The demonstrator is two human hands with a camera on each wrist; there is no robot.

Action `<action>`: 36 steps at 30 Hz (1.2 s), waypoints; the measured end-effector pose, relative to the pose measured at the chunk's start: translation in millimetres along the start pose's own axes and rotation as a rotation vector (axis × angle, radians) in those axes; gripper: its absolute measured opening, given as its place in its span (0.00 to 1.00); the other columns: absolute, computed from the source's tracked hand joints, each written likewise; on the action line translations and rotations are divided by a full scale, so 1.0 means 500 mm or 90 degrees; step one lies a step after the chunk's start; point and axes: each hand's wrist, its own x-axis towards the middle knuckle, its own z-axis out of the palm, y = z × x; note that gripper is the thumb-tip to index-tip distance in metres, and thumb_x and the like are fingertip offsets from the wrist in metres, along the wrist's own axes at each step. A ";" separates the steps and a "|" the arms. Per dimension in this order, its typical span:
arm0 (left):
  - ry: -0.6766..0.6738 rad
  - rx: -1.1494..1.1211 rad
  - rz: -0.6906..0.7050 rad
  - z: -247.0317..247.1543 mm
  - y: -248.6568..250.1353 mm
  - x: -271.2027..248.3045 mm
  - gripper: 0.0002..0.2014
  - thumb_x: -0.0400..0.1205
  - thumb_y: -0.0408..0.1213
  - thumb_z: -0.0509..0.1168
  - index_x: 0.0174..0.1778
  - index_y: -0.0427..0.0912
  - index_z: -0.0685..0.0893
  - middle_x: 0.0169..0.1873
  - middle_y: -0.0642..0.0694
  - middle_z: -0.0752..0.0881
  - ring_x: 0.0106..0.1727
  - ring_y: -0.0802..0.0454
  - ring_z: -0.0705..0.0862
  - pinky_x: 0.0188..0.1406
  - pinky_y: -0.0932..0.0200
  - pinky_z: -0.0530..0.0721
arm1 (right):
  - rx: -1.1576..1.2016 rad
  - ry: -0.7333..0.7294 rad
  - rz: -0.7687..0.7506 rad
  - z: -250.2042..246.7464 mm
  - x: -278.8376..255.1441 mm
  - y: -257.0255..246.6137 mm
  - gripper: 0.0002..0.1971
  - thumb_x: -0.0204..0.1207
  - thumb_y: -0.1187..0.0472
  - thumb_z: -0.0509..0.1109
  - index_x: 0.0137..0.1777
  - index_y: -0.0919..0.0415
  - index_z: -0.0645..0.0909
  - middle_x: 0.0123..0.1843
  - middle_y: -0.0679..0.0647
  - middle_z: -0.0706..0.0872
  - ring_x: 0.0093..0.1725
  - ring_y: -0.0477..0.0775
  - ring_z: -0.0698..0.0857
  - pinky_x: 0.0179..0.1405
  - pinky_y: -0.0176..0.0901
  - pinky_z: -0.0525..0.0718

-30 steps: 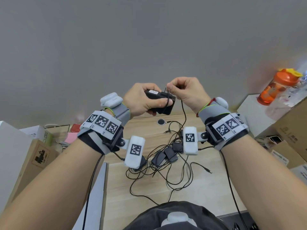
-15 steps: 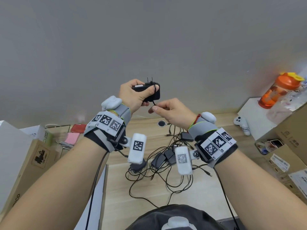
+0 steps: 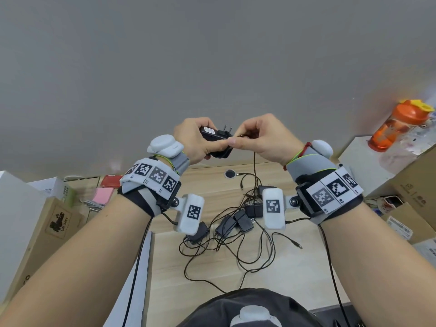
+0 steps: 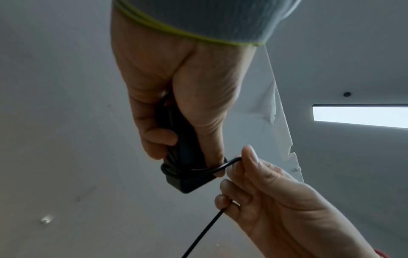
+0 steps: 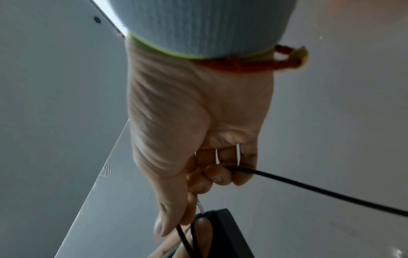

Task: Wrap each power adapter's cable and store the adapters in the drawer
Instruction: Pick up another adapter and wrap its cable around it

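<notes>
My left hand (image 3: 200,142) grips a black power adapter (image 3: 215,138) raised in front of the wall, its two prongs pointing up. In the left wrist view the adapter (image 4: 181,157) has its thin black cable (image 4: 205,168) looped round its lower end. My right hand (image 3: 259,138) pinches that cable (image 3: 254,161) right beside the adapter, and the rest hangs down to the desk. The right wrist view shows the cable (image 5: 309,186) running out through my curled fingers (image 5: 218,176). Several more black adapters (image 3: 236,223) lie in a tangle of cables on the wooden desk (image 3: 295,279).
An orange bottle (image 3: 398,126) stands on a white box at the right, with cardboard boxes (image 3: 417,197) below it. More boxes (image 3: 47,220) and pink and red pads (image 3: 102,195) crowd the left. A white panel edge (image 3: 141,279) runs along the desk's left side.
My right hand has come up from below the adapter to its right side, drawing the cable round it. Both hands have risen a little and the adapter has turned in my left hand.
</notes>
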 end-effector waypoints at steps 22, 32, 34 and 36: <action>-0.105 -0.194 0.053 0.016 0.046 -0.024 0.11 0.72 0.31 0.79 0.38 0.38 0.81 0.25 0.45 0.86 0.23 0.49 0.83 0.23 0.59 0.83 | 0.113 0.131 0.068 0.033 0.012 0.062 0.13 0.82 0.62 0.67 0.41 0.72 0.81 0.24 0.46 0.71 0.22 0.39 0.65 0.25 0.34 0.64; 0.088 -0.220 0.002 0.006 0.026 0.010 0.16 0.70 0.38 0.82 0.35 0.41 0.78 0.31 0.41 0.84 0.23 0.48 0.82 0.24 0.57 0.84 | 0.004 -0.047 0.044 0.077 -0.005 0.044 0.12 0.85 0.56 0.65 0.50 0.58 0.90 0.25 0.48 0.61 0.23 0.44 0.59 0.22 0.33 0.59; 0.095 -0.167 -0.013 0.000 0.011 0.010 0.19 0.65 0.46 0.84 0.33 0.43 0.79 0.30 0.44 0.85 0.25 0.46 0.84 0.29 0.46 0.89 | -0.015 -0.048 0.040 0.065 -0.006 0.031 0.12 0.84 0.56 0.68 0.50 0.61 0.91 0.24 0.46 0.59 0.22 0.44 0.58 0.22 0.33 0.56; 0.093 -0.116 -0.027 -0.006 0.003 0.007 0.22 0.58 0.54 0.84 0.32 0.46 0.80 0.30 0.45 0.88 0.26 0.45 0.86 0.32 0.40 0.91 | -0.018 -0.047 0.030 0.053 -0.005 0.020 0.11 0.82 0.56 0.70 0.46 0.60 0.91 0.25 0.49 0.65 0.23 0.43 0.60 0.23 0.33 0.58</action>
